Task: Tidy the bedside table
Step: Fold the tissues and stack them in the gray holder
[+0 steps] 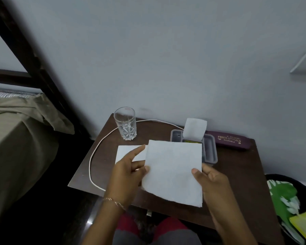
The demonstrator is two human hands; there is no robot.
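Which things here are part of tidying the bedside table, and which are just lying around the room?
Job: paper sheet pinched by left hand and right hand, second sheet, glass, white cable, grey box, spectacle case, bedside table.
Around: bedding, bin.

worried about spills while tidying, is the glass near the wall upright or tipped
Upright: the cut-glass tumbler stands on its base on the bedside table, rim up. No liquid is visible inside.
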